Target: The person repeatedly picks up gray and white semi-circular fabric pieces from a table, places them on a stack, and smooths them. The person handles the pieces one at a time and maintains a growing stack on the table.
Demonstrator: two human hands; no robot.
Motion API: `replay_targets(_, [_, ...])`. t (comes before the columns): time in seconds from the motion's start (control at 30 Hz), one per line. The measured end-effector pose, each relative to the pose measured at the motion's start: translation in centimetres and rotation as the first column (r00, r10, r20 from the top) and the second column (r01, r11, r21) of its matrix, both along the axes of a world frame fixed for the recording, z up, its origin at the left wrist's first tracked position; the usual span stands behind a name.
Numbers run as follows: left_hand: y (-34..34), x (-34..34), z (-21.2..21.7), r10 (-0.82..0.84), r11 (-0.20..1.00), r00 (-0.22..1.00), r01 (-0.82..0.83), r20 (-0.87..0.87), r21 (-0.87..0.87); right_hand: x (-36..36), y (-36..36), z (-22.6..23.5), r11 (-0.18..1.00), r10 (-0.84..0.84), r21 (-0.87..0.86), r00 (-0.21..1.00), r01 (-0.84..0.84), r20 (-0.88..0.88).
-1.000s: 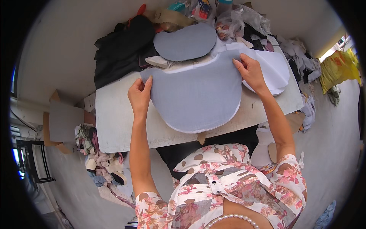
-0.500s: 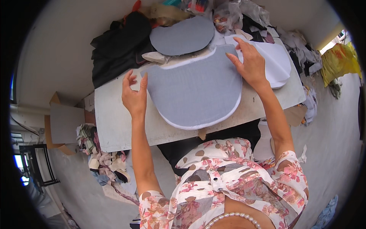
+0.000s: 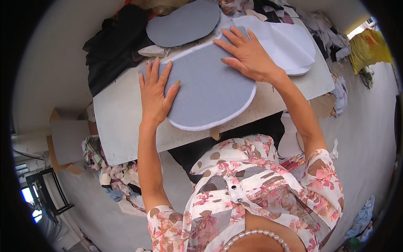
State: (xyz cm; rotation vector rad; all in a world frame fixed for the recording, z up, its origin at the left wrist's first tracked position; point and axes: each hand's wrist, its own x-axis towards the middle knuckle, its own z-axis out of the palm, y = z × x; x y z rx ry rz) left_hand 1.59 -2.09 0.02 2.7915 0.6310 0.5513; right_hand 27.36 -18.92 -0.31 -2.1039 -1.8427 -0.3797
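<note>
A grey fabric panel (image 3: 205, 86) with a rounded near edge lies flat on the white table, and a white layer shows along its rim. My left hand (image 3: 157, 92) rests on its left side, fingers spread and pointing away from me. On the upper right part lies my right hand (image 3: 243, 52), also flat with fingers apart. Neither hand grips anything. Just beyond the panel sits a grey kidney-shaped piece (image 3: 183, 24). To the right, partly under the grey panel's corner, are white curved sheets (image 3: 287, 48).
The table (image 3: 121, 130) has black cloth (image 3: 113, 50) heaped at its far left. Plastic bags and scraps crowd the back edge. Cloth scraps (image 3: 119, 180) lie on the floor at left, near a cardboard box (image 3: 69, 140). A yellow bag (image 3: 369, 52) is at far right.
Both hands have come down from the panel's sides to lie flat on it, fingers spread. The whole view has shifted, so the table and panel appear slightly higher and further left.
</note>
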Motion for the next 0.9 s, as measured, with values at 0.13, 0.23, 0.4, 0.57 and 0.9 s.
replay_targets(0.13, [0.4,-0.7,0.3,-0.043,0.992,0.998,0.049,0.055,-0.113,2.8,-1.1,1.4,0.937,-0.034,0.313,0.931,0.156,-0.363])
replay_targets(0.23, [1.2,-0.6,1.3,0.009,0.976,0.975,0.04,0.224,-0.213,7.6,-2.3,0.4,0.891,-0.202,0.23,0.795,0.392,-0.572])
replay_targets(0.4, [0.6,1.7,4.0,0.071,0.969,0.902,0.039,0.427,-0.244,9.8,0.5,-0.2,0.916,-0.3,0.123,0.857,0.381,-0.419])
replay_targets(0.57, [-2.1,6.7,6.4,-0.033,0.949,0.893,0.17,0.45,-0.267,11.1,2.4,-3.4,0.917,-0.352,0.092,0.895,0.389,-0.272])
replay_targets(0.9, [-3.2,14.1,7.3,-0.047,0.817,0.889,0.297,0.455,-0.495,10.7,-0.3,-1.0,0.915,-0.289,0.117,0.831,0.385,-0.475])
